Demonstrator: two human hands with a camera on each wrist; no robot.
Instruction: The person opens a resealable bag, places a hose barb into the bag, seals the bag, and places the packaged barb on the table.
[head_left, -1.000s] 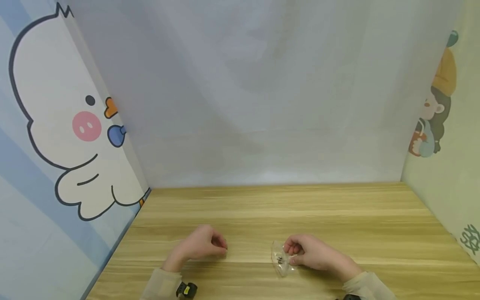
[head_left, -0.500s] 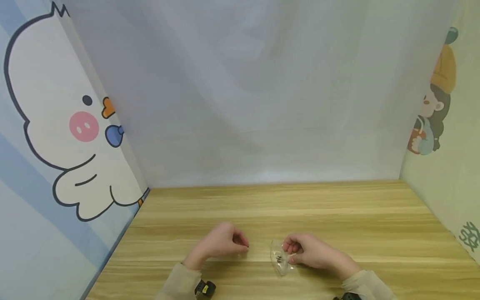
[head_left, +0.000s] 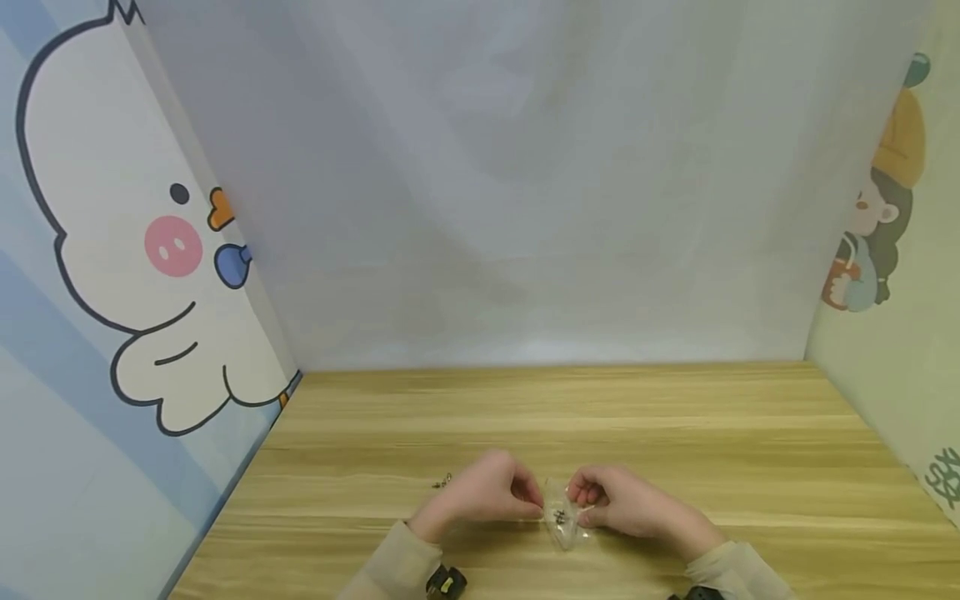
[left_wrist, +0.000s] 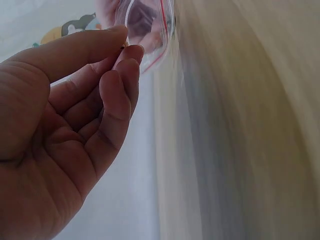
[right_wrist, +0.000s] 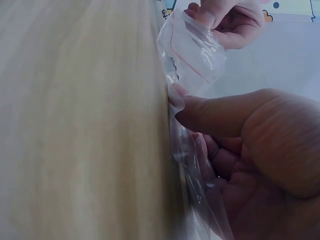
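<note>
A clear zip bag (head_left: 557, 537) with a red seal line lies on the table between the two hands, its mouth gaping toward the left hand. Several small dark screws (head_left: 559, 517) show inside it. My right hand (head_left: 622, 504) pinches the bag's plastic between thumb and fingers. At the bag's mouth is my left hand (head_left: 491, 490), thumb and index finger pressed together. In the left wrist view a tiny dark and brass-coloured screw tip (left_wrist: 123, 47) peeks out between them; the rest of it is hidden by the fingers.
Several small metal screws (head_left: 442, 481) lie loose on the wooden table (head_left: 525, 408), just behind the left wrist. A pale curtain (head_left: 525, 208) hangs along the back edge, with cartoon-printed panels (head_left: 97, 250) at the sides.
My left hand has moved right across the table to the bag's mouth, uncovering the loose screws behind it. The right hand keeps its hold on the bag in the same place.
</note>
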